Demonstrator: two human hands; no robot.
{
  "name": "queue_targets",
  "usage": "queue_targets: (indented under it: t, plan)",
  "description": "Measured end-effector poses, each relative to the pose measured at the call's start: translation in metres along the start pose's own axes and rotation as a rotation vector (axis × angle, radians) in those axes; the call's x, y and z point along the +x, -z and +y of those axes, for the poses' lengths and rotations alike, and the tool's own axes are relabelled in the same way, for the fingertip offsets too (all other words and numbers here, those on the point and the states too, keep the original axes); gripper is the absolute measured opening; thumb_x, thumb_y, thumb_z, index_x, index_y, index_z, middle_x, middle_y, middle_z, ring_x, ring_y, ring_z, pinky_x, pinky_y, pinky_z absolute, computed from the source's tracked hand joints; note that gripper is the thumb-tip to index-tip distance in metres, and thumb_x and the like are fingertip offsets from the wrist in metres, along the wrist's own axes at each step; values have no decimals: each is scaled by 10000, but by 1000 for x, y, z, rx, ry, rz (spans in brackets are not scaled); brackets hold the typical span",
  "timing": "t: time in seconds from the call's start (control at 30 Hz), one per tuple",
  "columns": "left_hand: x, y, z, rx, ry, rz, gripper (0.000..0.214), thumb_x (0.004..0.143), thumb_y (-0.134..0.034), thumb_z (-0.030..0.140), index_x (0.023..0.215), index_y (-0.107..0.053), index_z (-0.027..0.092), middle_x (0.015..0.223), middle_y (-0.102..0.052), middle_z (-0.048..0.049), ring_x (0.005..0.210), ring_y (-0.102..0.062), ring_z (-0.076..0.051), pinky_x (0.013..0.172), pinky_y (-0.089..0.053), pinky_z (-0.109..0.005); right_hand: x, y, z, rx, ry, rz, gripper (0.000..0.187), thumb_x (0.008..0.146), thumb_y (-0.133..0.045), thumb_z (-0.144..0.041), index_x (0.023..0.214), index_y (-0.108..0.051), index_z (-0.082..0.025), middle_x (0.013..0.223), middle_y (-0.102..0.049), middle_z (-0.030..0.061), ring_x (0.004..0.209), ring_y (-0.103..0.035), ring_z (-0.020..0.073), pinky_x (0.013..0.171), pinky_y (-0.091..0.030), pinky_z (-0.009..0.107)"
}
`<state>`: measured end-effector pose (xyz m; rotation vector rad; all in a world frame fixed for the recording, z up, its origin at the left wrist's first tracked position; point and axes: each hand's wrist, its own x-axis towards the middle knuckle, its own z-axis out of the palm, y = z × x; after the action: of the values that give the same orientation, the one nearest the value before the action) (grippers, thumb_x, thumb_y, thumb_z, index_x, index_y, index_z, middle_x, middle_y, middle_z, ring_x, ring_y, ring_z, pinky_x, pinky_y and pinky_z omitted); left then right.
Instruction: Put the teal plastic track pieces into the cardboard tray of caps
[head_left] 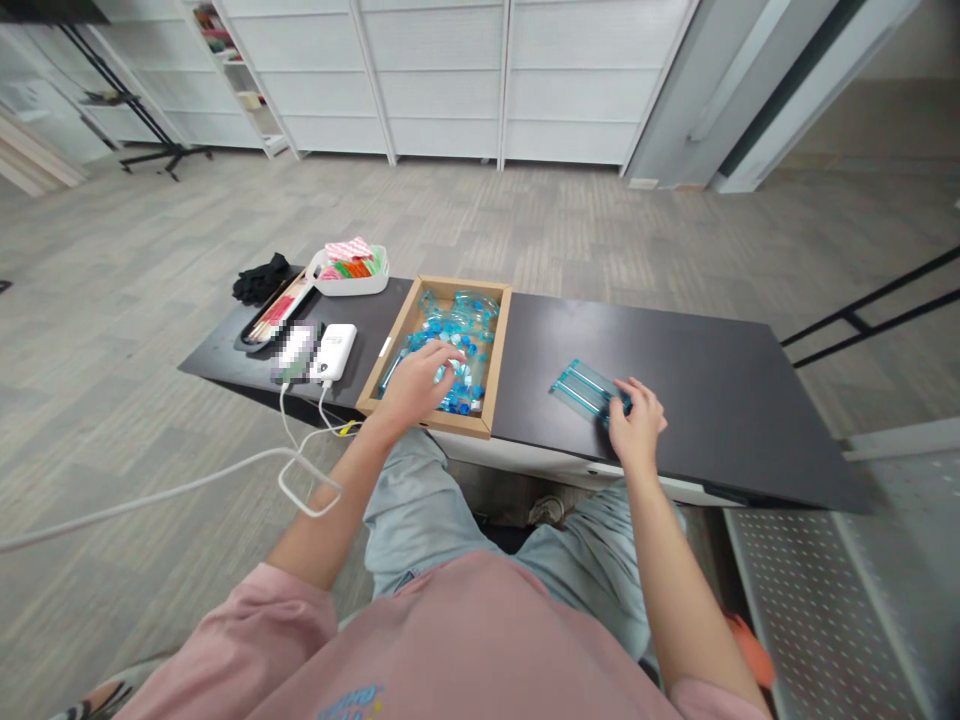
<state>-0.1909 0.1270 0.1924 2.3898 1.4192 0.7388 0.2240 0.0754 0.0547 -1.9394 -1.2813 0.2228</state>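
Note:
A shallow cardboard box (498,350) sits on the dark table (697,390) and holds several clear blue tubes and blue caps (450,325). My left hand (420,385) reaches into the box, fingers curled over the pieces near its front. Whether it grips one is hidden. To the right, a few blue-tinted tubes (581,385) lie side by side on the table. My right hand (637,425) rests at their near end, fingers bent onto them.
Left of the box lie a white power bank (335,352) with cables, a blurred phone (295,352), a black tray of sticks (274,315), a white basket of coloured items (351,265) and a black cloth (260,278). A perforated metal surface (825,600) is at right.

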Motion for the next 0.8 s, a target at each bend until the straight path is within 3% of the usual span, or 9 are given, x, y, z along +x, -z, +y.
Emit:
queue_targets:
  t: [0.07, 0.27, 0.33, 0.43, 0.53, 0.63, 0.8]
  plan:
    - [-6, -16, 28, -13, -42, -26, 320, 1114, -563, 172, 1302, -818, 216, 1270, -828, -96, 1154, -788, -227, 1082, -623, -387, 3, 0, 0, 14, -8, -77, 501, 971, -548, -492, 1314, -819, -248, 1459, -801, 201, 1396, -693, 417, 1252, -455, 663]
    - [-3, -98, 133, 99, -314, -289, 402, 1177, -560, 248, 1550, -707, 228, 1530, -762, -118, 1440, -681, -261, 1202, -541, -433, 2, 7, 3, 126, 73, -222, 471, 890, -658, -638, 1129, -806, -259, 1150, -865, 154, 1014, -770, 340, 1019, -617, 528]
    - [5, -124, 150, 192, -324, -345, 402, 1179, -506, 187, 1520, -717, 178, 1573, -735, -148, 1488, -653, -256, 1242, -525, -418, -2, 9, 6, 129, 80, -238, 491, 886, -669, -631, 1176, -791, -254, 1068, -855, 130, 918, -755, 315, 946, -631, 503]
    - [17, -147, 153, 232, -317, -375, 313, 1153, -540, 141, 1325, -800, 170, 1422, -792, -154, 1384, -707, -278, 1175, -572, -434, -7, 11, 11, 105, 82, -225, 562, 900, -652, -630, 1289, -765, -239, 1021, -836, 116, 878, -741, 314, 918, -637, 515]
    - [21, -150, 144, 220, -344, -398, 230, 1139, -607, 140, 1168, -828, 197, 1259, -827, -116, 1277, -744, -267, 994, -613, -389, -8, 12, 15, 69, 125, -237, 524, 937, -598, -661, 1205, -783, -250, 1025, -823, 134, 917, -745, 332, 946, -638, 544]
    - [16, -143, 144, 199, -378, -390, 204, 1135, -647, 139, 1121, -834, 216, 1212, -833, -85, 1252, -753, -244, 941, -595, -345, -4, 12, 18, 52, 151, -256, 511, 968, -567, -695, 1124, -797, -267, 1021, -813, 139, 961, -753, 339, 967, -638, 550]
    - [5, -112, 148, 166, -475, -377, 210, 1150, -650, 190, 1165, -842, 274, 1164, -841, -30, 1149, -768, -208, 896, -579, -322, -3, 9, 21, 98, 71, -188, 538, 959, -595, -738, 1128, -776, -260, 1056, -830, 146, 962, -763, 333, 974, -644, 550]
